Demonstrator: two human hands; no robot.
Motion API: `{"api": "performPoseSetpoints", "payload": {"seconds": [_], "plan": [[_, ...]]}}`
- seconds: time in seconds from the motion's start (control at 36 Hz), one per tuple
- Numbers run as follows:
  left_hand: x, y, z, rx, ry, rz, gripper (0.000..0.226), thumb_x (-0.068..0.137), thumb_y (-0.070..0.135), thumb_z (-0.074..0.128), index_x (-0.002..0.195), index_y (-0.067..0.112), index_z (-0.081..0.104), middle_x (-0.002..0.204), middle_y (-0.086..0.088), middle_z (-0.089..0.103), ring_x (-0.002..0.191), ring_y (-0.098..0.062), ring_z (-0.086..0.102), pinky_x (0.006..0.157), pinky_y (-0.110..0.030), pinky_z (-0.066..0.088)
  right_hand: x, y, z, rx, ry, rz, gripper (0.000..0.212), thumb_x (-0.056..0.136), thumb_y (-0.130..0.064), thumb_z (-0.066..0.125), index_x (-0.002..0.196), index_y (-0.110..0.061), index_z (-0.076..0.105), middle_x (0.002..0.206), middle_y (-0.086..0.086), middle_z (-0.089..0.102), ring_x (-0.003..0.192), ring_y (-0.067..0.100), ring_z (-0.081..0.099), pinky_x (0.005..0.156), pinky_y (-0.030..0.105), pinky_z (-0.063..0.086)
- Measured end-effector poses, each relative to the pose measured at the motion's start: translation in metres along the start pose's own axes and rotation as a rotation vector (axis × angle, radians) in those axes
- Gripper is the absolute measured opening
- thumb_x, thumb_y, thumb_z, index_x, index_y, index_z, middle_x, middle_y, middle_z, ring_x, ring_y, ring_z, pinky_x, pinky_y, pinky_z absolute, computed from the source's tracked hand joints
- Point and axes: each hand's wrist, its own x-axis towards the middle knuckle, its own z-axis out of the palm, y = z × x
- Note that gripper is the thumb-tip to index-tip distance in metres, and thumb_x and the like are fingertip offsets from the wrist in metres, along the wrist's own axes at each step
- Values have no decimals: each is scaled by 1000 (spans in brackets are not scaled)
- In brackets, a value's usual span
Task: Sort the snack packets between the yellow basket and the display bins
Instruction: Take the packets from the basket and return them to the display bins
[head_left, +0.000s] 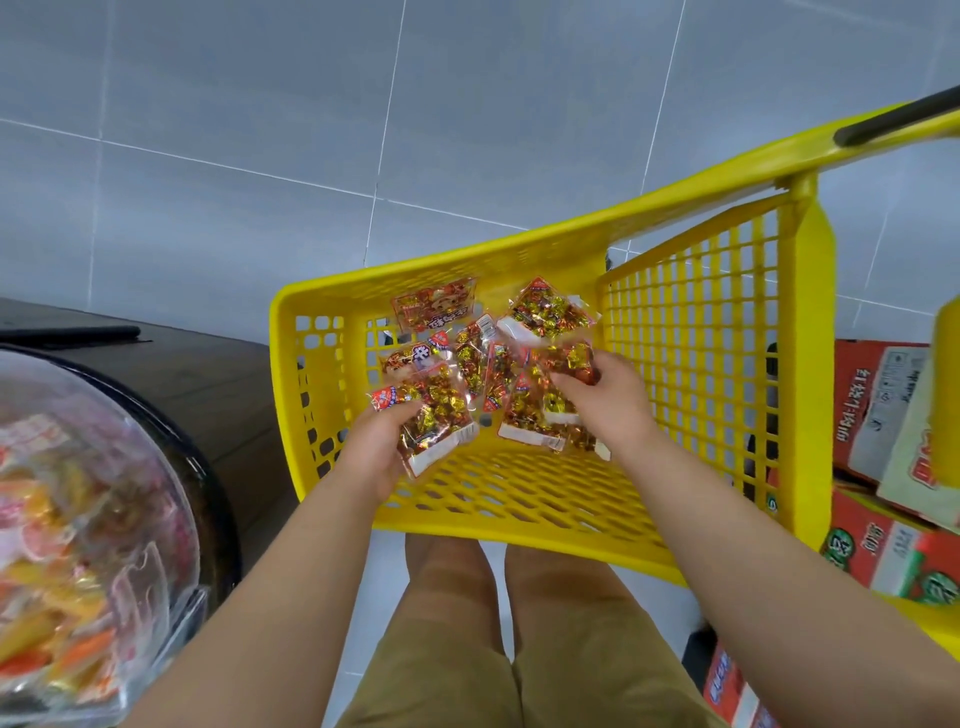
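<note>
Both hands on packets inside the yellow basket (322, 296)

Our left hand (376, 452) curled round a candy packet (436, 426) at the pile's (483, 353) 8 o'clock, and our right hand (610, 400) pinched a second packet (571, 361) at 3 o'clock. We judged the film light, crinkly and slippery, best taken by a sealed edge.

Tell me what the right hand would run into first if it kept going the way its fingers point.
The right hand, pinching one packet, points toward the loose packets heaped mid-basket. It would likely meet those first, well before the far wall of the yellow basket. Depth is hard to judge from above.
</note>
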Motion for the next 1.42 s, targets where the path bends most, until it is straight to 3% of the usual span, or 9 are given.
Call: {"api": "performPoseSetpoints", "payload": {"seconds": [0.11, 0.17, 0.39, 0.47, 0.61, 0.72, 0.97, 1.11, 1.42], "plan": [[-8, 4, 14, -102, -125, -26, 31, 99, 23, 49, 124, 7, 56, 102, -11, 72, 85, -24, 71, 69, -38, 56, -34, -23, 9, -47, 167, -419, 37, 86, -16, 64, 123, -19, 62, 99, -4, 45, 95, 11, 45, 91, 14, 37], [-14, 7, 22, -174, -254, -33, 37, 100, 36, 42, 122, 12, 60, 109, -12, 71, 93, -26, 70, 73, -40, 57, -50, -28, 24, -148, 90, -562, 46, 83, -5, 64, 128, -16, 59, 120, 12, 50, 117, 24, 46, 104, 26, 35], [-19, 17, 13, -138, -419, 16, 52, 77, 54, 54, 114, 21, 69, 119, -9, 68, 109, -25, 65, 91, -44, 51, -78, -33, 58, -244, -211, -635, 69, 88, -7, 49, 148, -9, 16, 155, 0, 2, 143, 17, -13, 117, 26, 3], [-18, 13, 6, -75, -357, 69, 51, 76, 30, 65, 123, 11, 62, 106, -7, 72, 93, -22, 70, 78, -37, 57, -82, -31, 57, -92, -299, -599, 74, 85, -6, 49, 149, -14, 13, 154, -6, 7, 143, 8, -4, 113, 12, 6], [-12, 6, 2, 38, -151, 118, 51, 86, 6, 64, 135, 11, 51, 112, -12, 69, 87, -22, 70, 60, -31, 58, -58, -18, 47, 311, -261, -267, 49, 87, -5, 51, 134, -20, 49, 128, -10, 55, 113, -4, 51, 103, 26, 39], [-6, 0, -2, 1, -104, 106, 50, 88, 6, 63, 135, 14, 51, 113, -12, 69, 86, -23, 70, 57, -31, 58, 3, 13, 36, -51, -75, -59, 36, 86, -9, 57, 122, -14, 57, 127, 5, 54, 109, 16, 50, 95, 25, 39], [2, -8, -23, 32, 60, 133, 28, 85, 11, 69, 110, 21, 60, 97, -2, 73, 77, -17, 73, 56, -30, 57, 49, 43, 44, -943, -297, -70, 61, 82, -35, 67, 134, -17, 42, 136, 7, 46, 130, 30, 34, 103, 44, 32], [-1, -7, -33, -12, 93, 153, 35, 86, 12, 69, 117, 25, 57, 106, -2, 71, 95, -24, 69, 86, -46, 55, 36, 33, 40, -1157, -340, -124, 47, 85, -30, 60, 129, -22, 48, 117, 6, 57, 117, 29, 48, 97, 43, 39], [-72, 22, -38, -37, -50, 182, 34, 89, 8, 64, 120, 20, 56, 106, -6, 72, 93, -27, 69, 80, -43, 56, -53, -6, -6, -213, -125, -225, 36, 86, -15, 64, 119, -16, 52, 98, 0, 63, 97, 23, 62, 73, 19, 39]]}}
